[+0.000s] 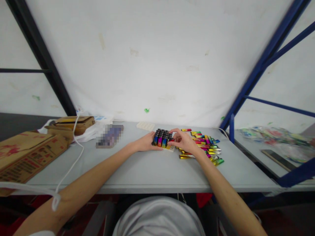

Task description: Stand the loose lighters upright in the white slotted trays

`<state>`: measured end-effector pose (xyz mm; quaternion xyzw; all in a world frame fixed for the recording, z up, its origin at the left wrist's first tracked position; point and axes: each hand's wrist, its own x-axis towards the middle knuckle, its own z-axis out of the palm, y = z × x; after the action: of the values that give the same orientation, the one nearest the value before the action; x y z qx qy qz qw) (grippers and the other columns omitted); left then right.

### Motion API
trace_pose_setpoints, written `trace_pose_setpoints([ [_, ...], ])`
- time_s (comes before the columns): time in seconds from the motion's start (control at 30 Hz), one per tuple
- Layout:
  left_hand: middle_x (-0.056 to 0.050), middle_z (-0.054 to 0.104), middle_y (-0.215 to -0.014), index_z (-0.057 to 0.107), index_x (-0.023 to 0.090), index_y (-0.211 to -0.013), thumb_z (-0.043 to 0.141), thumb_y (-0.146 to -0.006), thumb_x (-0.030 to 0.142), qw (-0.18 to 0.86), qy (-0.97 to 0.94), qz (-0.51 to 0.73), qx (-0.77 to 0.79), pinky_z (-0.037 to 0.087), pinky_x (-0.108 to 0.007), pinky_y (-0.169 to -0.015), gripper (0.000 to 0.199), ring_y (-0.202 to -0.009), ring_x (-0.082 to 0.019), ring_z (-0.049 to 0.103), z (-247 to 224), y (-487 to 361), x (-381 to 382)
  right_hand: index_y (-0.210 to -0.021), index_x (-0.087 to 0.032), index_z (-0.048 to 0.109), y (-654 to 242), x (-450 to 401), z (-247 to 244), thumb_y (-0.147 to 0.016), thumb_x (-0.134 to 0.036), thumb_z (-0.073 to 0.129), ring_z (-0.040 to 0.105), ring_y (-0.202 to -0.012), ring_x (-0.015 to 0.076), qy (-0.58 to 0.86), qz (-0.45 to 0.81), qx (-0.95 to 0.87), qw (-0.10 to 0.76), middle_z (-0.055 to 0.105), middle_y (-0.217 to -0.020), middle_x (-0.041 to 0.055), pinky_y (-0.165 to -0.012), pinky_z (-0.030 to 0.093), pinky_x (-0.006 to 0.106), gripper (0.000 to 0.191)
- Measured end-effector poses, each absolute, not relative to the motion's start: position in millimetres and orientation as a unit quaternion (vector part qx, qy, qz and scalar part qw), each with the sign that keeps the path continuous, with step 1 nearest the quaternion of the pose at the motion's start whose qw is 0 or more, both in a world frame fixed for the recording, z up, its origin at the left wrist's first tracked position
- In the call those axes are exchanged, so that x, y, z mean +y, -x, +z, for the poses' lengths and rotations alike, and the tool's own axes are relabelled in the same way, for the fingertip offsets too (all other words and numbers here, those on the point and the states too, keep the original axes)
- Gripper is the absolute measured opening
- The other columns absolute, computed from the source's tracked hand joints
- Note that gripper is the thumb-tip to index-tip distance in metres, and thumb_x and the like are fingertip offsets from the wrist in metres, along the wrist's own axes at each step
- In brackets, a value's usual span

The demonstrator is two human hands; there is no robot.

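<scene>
The lighters (161, 140) stand close together, black tops up, in a small white tray (169, 149) on the counter (147, 170). The left hand (145, 142) curls round their left side, thumb in front. At the near right corner, the right hand (184, 141) has its thumb and fingers almost together, pinching what looks like a red lighter (172, 140). Each one looks light and hard (and shiny, so maybe slippery), so its long sides seem best to hold. A heap of loose lighters (211, 149) lies just to the right.
</scene>
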<state>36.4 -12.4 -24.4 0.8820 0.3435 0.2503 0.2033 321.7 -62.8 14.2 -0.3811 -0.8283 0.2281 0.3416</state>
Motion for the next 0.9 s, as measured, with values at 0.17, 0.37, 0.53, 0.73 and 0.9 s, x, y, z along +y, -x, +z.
trace_pose_setpoints([
  [0.17,-0.014,0.069,-0.135,0.064,0.021,-0.143,0.088,-0.077,0.067,0.199,-0.883,0.251,0.344,0.051,-0.051,-0.114,0.084,-0.123,-0.037,0.066,-23,-37,-14,-0.132,-0.024,0.063,-319,-62,12,-0.088,-0.051,0.084,0.063,-0.066,0.0164,0.372,0.234,-0.830,0.343,0.066,-0.081,-0.0038,-0.061,0.049,0.027,0.055],
  [0.37,-0.013,0.068,-0.137,0.064,0.020,-0.142,0.084,-0.082,0.067,0.188,-0.892,0.249,0.327,0.049,-0.050,-0.117,0.079,-0.127,-0.038,0.064,-22,-37,-14,-0.125,-0.021,0.065,-328,-61,21,-0.106,-0.054,0.059,0.064,-0.065,0.0172,0.397,0.148,-0.817,0.392,0.067,-0.074,-0.0020,-0.066,0.048,0.028,0.038],
  [0.53,-0.013,0.068,-0.139,0.067,0.022,-0.140,0.084,-0.082,0.067,0.187,-0.897,0.246,0.317,0.048,-0.050,-0.118,0.075,-0.128,-0.037,0.064,-21,-38,-13,-0.113,-0.020,0.072,-352,-52,26,-0.105,-0.042,0.061,0.070,-0.078,0.0205,0.441,0.054,-0.830,0.338,0.076,-0.087,0.0047,-0.077,0.051,0.032,0.025],
  [0.73,-0.011,0.069,-0.138,0.068,0.024,-0.140,0.086,-0.080,0.067,0.191,-0.892,0.254,0.323,0.050,-0.048,-0.116,0.076,-0.124,-0.035,0.065,-22,-37,-13,-0.099,-0.018,0.080,-389,-38,15,-0.089,-0.025,0.079,0.075,-0.089,0.0255,0.486,0.082,-0.840,0.229,0.082,-0.098,0.0111,-0.085,0.057,0.036,0.012],
  [0.9,-0.012,0.068,-0.140,0.069,0.023,-0.138,0.084,-0.082,0.069,0.187,-0.897,0.240,0.320,0.047,-0.048,-0.118,0.074,-0.127,-0.035,0.064,-21,-37,-13,-0.088,-0.023,0.084,-406,-33,11,-0.082,-0.029,0.083,0.076,-0.082,0.0270,0.499,0.145,-0.831,0.197,0.084,-0.092,0.0075,-0.079,0.059,0.036,0.009],
])
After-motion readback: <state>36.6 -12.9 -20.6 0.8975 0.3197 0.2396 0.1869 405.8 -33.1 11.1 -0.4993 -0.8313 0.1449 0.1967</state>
